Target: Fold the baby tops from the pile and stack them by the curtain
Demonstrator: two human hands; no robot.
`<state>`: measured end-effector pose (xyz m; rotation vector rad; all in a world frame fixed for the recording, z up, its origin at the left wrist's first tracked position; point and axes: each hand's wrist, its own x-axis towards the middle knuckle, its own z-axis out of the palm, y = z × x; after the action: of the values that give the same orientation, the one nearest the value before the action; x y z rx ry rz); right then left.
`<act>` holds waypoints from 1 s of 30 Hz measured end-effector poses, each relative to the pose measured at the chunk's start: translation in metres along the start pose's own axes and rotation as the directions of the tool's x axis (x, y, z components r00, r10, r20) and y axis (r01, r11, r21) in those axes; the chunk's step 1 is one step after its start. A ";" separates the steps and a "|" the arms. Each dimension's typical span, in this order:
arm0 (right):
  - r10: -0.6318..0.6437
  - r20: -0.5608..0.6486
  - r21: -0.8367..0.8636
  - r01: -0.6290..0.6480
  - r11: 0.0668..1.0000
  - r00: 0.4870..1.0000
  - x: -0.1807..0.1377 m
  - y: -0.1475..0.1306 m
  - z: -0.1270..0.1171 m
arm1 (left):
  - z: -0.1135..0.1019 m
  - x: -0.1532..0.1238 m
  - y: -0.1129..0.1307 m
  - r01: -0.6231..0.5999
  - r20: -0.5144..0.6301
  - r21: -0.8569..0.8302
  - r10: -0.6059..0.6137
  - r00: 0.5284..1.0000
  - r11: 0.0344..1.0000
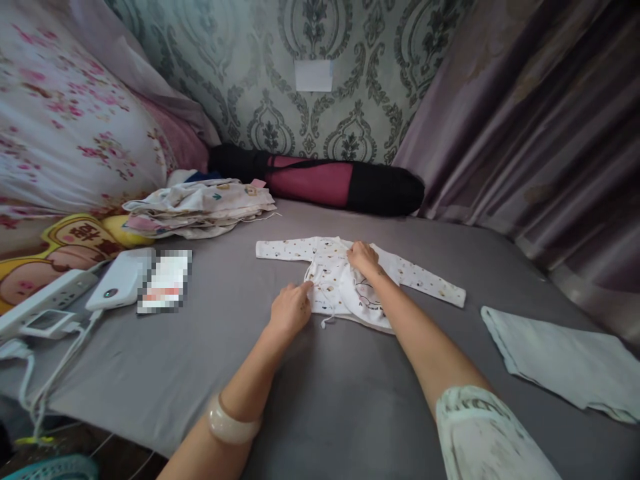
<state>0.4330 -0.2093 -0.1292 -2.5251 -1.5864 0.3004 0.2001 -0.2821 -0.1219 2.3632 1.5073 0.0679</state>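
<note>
A small white baby wrap shirt (pixel 327 272) with a tiny print lies spread on the grey sheet, its two sleeves stretched out sideways. On its front right is a round printed picture, partly behind my right forearm. My left hand (pixel 291 308) is closed at the shirt's left side edge, by a thin tie string. Near the neckline, my right hand (pixel 362 257) has its fingers bent and closed on the shirt's fabric. Another tie string (pixel 327 321) hangs out at the bottom hem.
Folded clothes (pixel 200 207) are piled at the back left, beside a yellow plush (pixel 75 250). A power bank (pixel 123 279), a power strip (pixel 47 300) with cables and a blurred packet (pixel 165 283) lie left. A long black and red bag (pixel 315 180) lies by the wall; a folded pale cloth (pixel 565 360) lies right.
</note>
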 end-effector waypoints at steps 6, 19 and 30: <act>-0.146 -0.158 -0.136 0.125 0.983 0.977 -0.016 -0.013 -0.006 | 0.001 -0.001 0.004 -0.034 -0.155 0.069 0.044 0.987 0.997; -0.370 -0.051 -0.049 0.368 0.929 0.928 -0.005 -0.040 0.047 | 0.022 0.007 0.005 -0.193 -0.005 0.113 0.195 0.981 0.975; -0.245 -0.265 0.314 0.324 0.892 0.933 -0.057 0.001 -0.020 | 0.012 0.006 0.008 -0.355 -0.220 -0.003 0.345 0.912 0.935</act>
<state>0.4148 -0.2619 -0.1049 -1.9513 -1.6195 0.2354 0.2125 -0.2834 -0.1315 2.6320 1.1306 0.4524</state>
